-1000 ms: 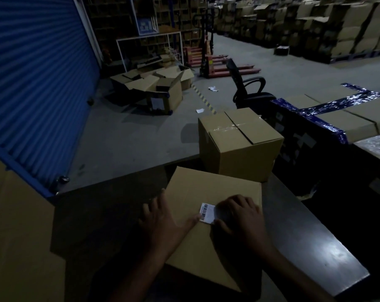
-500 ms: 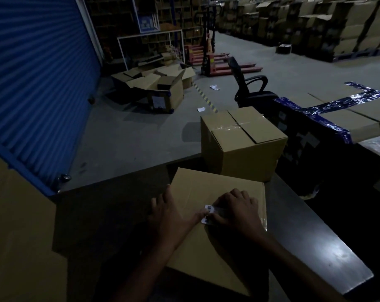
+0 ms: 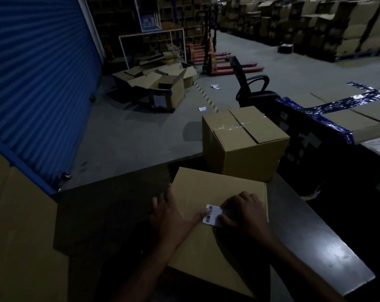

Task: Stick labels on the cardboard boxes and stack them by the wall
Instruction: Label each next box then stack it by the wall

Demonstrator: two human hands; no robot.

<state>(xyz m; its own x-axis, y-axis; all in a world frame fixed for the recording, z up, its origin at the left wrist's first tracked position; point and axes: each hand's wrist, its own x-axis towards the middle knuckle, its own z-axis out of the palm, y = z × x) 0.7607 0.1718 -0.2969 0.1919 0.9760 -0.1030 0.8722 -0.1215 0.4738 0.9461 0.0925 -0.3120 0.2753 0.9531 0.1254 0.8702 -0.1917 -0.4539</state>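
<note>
- Lower centre of the frame: I have both hands on the near cardboard box (image 3: 208, 240), which lies on the dark table (image 3: 328, 256). The white barcode label (image 3: 213, 216) sits on the box's top face, right of its middle.
- My left hand (image 3: 173, 216) lies flat with fingers spread, thumb tip touching the label's left edge; it grips nothing.
- My right hand (image 3: 244, 211) covers the label's right part with bent fingers pressing down. I cannot tell whether it pinches a corner.
- Risk, as I judge it: uneven pressure could trap a crease or leave an edge lifted; dim light would hide this.
- Risk: the box appears to overhang the table's near edge, so a hard push might tip it toward me.
- Centre frame: a second taped box (image 3: 245, 144) stands just beyond; I see no label on it.
</note>
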